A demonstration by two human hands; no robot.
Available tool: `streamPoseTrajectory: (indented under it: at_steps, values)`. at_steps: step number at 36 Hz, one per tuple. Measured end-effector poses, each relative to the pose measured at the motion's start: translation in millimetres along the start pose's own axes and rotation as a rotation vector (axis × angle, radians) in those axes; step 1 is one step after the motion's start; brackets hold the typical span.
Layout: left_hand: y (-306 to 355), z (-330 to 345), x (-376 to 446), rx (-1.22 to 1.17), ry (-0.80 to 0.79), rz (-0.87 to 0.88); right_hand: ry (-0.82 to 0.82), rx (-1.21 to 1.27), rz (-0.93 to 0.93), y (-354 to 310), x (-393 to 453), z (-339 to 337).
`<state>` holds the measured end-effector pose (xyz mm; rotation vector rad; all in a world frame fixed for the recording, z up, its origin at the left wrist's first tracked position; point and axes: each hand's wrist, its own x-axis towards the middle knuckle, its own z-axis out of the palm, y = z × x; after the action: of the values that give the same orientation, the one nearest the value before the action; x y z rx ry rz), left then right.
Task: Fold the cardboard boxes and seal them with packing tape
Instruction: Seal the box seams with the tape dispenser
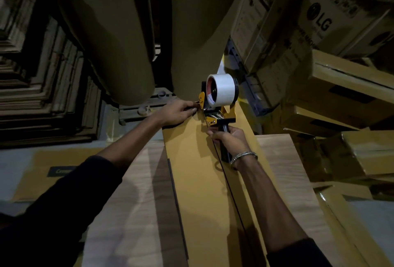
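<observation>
A long, narrow cardboard box [191, 160] runs away from me, its two top flaps meeting in a dark centre seam. At its far end sits a yellow tape dispenser [217, 104] with a roll of white packing tape on it. My right hand [229, 136] grips the dispenser's black handle. My left hand [179, 111] rests on the box's far left edge, with its fingertips pinching at the tape end beside the dispenser's front.
Large brown paper rolls [119, 38] stand just behind the box. Printed cartons [315, 21] and yellow boxes [351, 96] are stacked on the right. Piles of flat cardboard [42, 74] fill the left. A wood-grain table [132, 202] lies under the box.
</observation>
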<state>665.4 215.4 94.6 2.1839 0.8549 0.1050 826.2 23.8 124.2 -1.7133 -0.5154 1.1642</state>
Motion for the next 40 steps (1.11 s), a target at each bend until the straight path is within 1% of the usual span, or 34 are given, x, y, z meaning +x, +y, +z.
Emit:
streamPoseTrajectory:
  at_steps: [3, 5, 9, 12, 15, 20, 24, 30, 33, 37, 40]
  values:
    - [3, 6, -4, 0.083, 0.097, -0.003, 0.013, -0.026, -0.011, -1, -1, 0]
    - [1, 8, -2, 0.119, 0.144, 0.021, 0.055, -0.067, -0.032, 1, 0, -1]
    - [7, 6, -4, 0.144, 0.179, 0.017, 0.131, -0.302, -0.096, 7, -1, -4]
    - [11, 5, -3, 0.175, 0.201, 0.040, 0.129, -0.436, -0.144, 6, -5, -5]
    - [8, 5, -2, 0.179, 0.190, 0.017, 0.114, -0.521, -0.154, 1, -9, -3]
    - [6, 5, -1, 0.168, 0.191, 0.004, 0.059, -0.552, -0.145, 2, -23, -14]
    - [0, 9, 3, 0.113, 0.213, 0.002, 0.028, -0.560, -0.122, 19, -43, -30]
    - [4, 10, 4, -0.010, 0.205, -0.032, 0.057, -0.581, -0.113, 24, -53, -27]
    - [9, 15, 6, 0.056, 0.224, -0.018, 0.055, -0.595, -0.108, 24, -55, -20]
    - [8, 19, 7, 0.270, 0.259, -0.009, 0.053, -0.615, -0.089, 19, -60, -18]
    - [9, 17, 7, 0.296, 0.261, -0.026, 0.040, -0.649, -0.086, 15, -67, -21]
